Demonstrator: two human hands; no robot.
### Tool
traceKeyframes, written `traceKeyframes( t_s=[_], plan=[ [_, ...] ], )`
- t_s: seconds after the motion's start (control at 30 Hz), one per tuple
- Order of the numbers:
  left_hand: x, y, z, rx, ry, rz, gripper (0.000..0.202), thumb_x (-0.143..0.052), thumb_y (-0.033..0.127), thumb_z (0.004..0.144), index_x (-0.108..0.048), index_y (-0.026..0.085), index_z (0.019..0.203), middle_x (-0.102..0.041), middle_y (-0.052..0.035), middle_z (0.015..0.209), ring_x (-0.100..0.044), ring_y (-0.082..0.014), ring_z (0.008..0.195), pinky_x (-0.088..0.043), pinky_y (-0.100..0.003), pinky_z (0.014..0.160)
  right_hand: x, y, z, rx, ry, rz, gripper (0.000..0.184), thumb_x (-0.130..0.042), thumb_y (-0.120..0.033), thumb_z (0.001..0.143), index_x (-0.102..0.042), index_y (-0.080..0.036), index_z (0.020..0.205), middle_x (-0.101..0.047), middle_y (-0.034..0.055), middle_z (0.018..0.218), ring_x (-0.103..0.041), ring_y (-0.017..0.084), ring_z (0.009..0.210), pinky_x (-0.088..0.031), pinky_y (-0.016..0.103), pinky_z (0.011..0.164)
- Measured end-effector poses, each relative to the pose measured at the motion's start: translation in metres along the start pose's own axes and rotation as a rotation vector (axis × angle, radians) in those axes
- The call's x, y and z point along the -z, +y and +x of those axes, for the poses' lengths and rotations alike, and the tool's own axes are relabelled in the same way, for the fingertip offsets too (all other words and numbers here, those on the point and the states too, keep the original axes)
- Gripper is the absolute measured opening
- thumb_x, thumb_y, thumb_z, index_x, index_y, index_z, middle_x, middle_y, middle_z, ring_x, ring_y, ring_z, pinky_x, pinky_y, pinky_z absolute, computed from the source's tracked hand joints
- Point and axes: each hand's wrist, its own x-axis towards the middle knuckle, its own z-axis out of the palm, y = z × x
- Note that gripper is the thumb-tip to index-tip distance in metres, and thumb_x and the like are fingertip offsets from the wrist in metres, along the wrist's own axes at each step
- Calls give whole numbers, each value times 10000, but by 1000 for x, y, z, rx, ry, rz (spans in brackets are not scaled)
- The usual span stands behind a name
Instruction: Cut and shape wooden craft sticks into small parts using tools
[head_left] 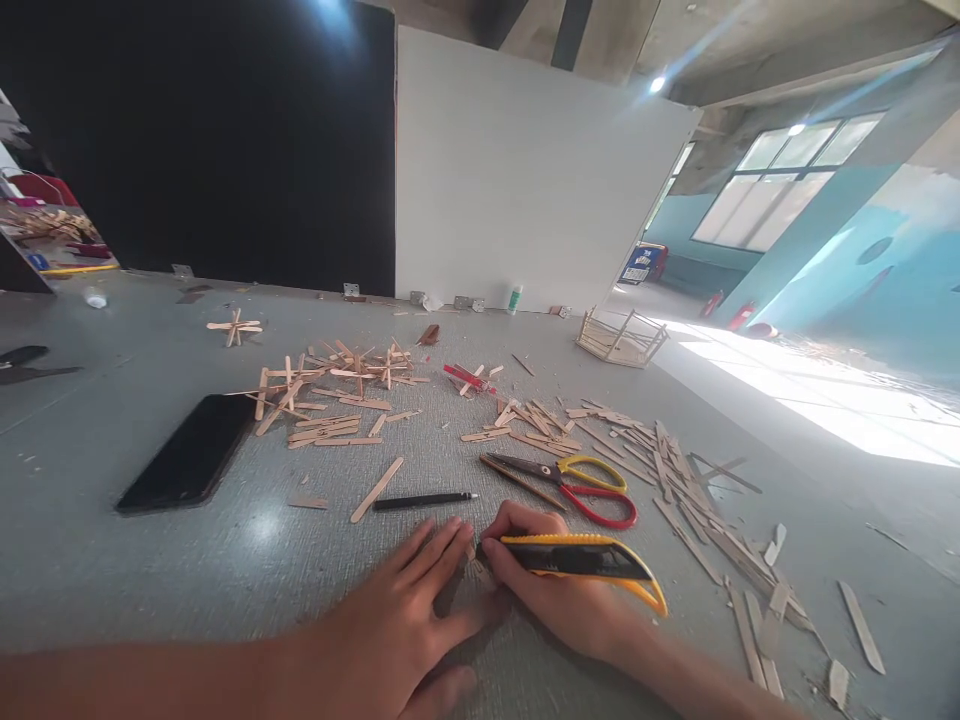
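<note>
My right hand (559, 600) is closed round a yellow and black utility knife (581, 558), its front end low at the table by my left fingertips. Lying low over the tabletop, my left hand (420, 600) has its fingers stretched out and its thumb pointing towards the right hand. A small piece of wooden stick (478, 568) shows between the two hands; whether the left fingers press on it is hidden. Just beyond them lie a black pen (424, 501), a single craft stick (377, 489) and scissors (570, 480) with one yellow and one red handle.
A black phone (191, 450) lies at left. Several craft sticks (330, 428) and star-like stick assemblies (235, 327) spread across the table. Broken sticks (697, 510) pile up at right. A stick-built frame (622, 338) stands near the far edge, below a white panel (532, 170).
</note>
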Motion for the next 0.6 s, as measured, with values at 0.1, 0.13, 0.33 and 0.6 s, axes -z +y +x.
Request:
traceKeyframes(
  t_s=[0.1, 0.13, 0.33, 0.6],
  plan=[
    [1, 2, 1, 9, -12, 36, 813, -699, 284, 945, -304, 279, 1655, -276, -249, 1670, -234, -447, 1532, -336, -636, 1209, 1, -1, 0, -3, -3, -27, 258, -566, -413, 996, -608, -247, 803, -657, -11, 769, -598, 182, 726, -462, 304, 681],
    [1, 2, 1, 10, -14, 44, 818, -698, 281, 943, -299, 274, 1657, -280, -261, 1664, -237, -445, 1531, -334, -633, 1209, 1, -2, 0, -5, -2, -38, 252, -566, -410, 992, -612, -247, 804, -658, -7, 779, -601, 191, 754, -463, 319, 711],
    [-1, 5, 1, 22, 2, 57, 818, -715, 250, 900, -357, 245, 1635, -297, -268, 1659, -258, -449, 1524, -336, -617, 1208, 2, -9, -1, -9, 16, -76, 232, -561, -410, 970, -628, -246, 820, -666, 9, 818, -609, 233, 869, -446, 387, 816],
    [20, 18, 8, 66, -120, 68, 662, -669, 186, 895, -515, 176, 1539, -321, -327, 1624, -224, -440, 1522, -296, -571, 1221, 1, -10, -2, 0, 13, -69, 243, -571, -390, 979, -619, -239, 794, -650, -10, 752, -584, 201, 757, -430, 351, 746]
  ],
)
